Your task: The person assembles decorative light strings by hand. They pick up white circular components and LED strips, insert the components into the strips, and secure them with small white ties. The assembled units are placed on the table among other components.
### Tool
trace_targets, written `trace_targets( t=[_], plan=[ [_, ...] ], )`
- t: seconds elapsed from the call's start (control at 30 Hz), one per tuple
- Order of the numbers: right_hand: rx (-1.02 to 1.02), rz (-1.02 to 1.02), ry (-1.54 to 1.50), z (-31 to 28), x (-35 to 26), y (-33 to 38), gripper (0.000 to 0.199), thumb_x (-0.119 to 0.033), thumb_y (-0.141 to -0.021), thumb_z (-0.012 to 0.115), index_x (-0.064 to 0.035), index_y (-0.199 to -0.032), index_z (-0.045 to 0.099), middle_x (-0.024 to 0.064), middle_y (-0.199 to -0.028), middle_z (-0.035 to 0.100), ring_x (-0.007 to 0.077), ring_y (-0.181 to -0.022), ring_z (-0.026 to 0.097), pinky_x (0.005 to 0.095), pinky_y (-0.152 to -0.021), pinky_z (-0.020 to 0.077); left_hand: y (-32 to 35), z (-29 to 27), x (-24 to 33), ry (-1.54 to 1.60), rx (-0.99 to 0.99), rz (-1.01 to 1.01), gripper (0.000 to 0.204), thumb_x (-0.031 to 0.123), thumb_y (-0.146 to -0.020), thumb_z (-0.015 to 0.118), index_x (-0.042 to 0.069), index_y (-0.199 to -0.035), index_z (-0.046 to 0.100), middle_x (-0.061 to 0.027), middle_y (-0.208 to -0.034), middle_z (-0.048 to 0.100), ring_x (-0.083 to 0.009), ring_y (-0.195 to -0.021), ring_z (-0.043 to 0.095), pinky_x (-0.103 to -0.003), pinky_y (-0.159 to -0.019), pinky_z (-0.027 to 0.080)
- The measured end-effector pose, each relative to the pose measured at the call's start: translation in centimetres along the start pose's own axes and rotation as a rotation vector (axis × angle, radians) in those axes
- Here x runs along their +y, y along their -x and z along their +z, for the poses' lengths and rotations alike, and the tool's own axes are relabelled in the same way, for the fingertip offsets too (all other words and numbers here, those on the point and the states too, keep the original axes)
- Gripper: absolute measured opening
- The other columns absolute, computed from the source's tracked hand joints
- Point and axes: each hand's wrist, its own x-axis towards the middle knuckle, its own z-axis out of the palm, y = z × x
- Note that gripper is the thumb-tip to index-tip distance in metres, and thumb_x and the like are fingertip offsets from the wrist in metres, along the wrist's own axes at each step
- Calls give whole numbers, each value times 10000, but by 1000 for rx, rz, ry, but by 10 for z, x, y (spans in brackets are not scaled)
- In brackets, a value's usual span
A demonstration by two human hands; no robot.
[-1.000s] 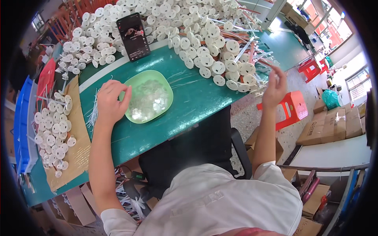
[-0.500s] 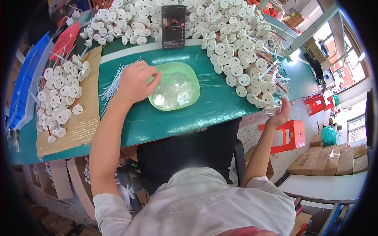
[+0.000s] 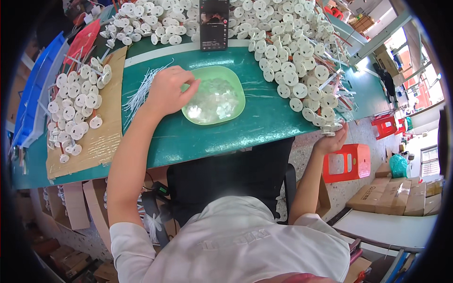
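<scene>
Right grip (image 3: 332, 141): since earlier, shifting in beneath the white slotted discs (image 3: 299, 90) right of the green bowl (image 3: 239, 92); left grip (image 3: 169, 90): curling at the bowl's left rim. Pinching, both: cannot tell.

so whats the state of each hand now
Left hand: fingers curled at the green bowl; can't tell if holding anything.
Right hand: at the white discs; grip can't be told.

Dark phone (image 3: 214, 28), screen lit, upright at far side of green worktop (image 3: 212, 143). Blue bin (image 3: 40, 96) at left, red tray-like piece (image 3: 84, 41) beside it. Right: red stool (image 3: 362, 161) on speckled floor (image 3: 307, 142), more red seating (image 3: 385, 126) farther back. Taped brown cartons (image 3: 377, 195), teal bag (image 3: 398, 166) near them, barred window (image 3: 430, 160) beyond.
</scene>
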Motion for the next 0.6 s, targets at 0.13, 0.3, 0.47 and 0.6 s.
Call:
trace_targets(
  t=[0.13, 0.3, 0.47, 0.6],
  plan=[
    [113, 129, -12, 32, -32, -22, 403, -219, -1023, 428, 91, -1255, 544, 196, -1204, 608, 288, -1119, 599, 398, -975, 482, -1, 0, 3, 31, -15, 8, 123, 84, -792, 725, 23, -720, 647, -97, -683, 655, -266, -636, 621, -371, -585, 485],
    [22, 286, 14, 42, -31, -21, 400, -228, -1001, 408, 51, -1212, 602, 136, -1183, 606, 263, -1099, 585, 402, -964, 469, -3, 0, 3, -1, -23, 21, 122, 81, -793, 725, 19, -724, 646, -101, -694, 659, -269, -636, 619, -368, -579, 482],
    [-285, 78, 407, 68, -47, -6, 440, -278, -1036, 373, 33, -1238, 610, 137, -1215, 590, 242, -1088, 579, 360, -976, 447, -4, 0, 4, 11, -27, -21, 116, 79, -788, 728, 17, -732, 647, -105, -704, 660, -274, -649, 624, -363, -582, 483],
    [-449, -61, 564, 83, -50, -3, 446, -280, -1046, 361, 25, -1243, 619, 165, -1229, 610, 273, -1191, 530, 375, -1039, 377, -7, -1, 3, 10, 70, -33, 111, 125, -803, 720, 39, -756, 667, -94, -719, 675, -265, -664, 636, -352, -604, 502]
  ],
)
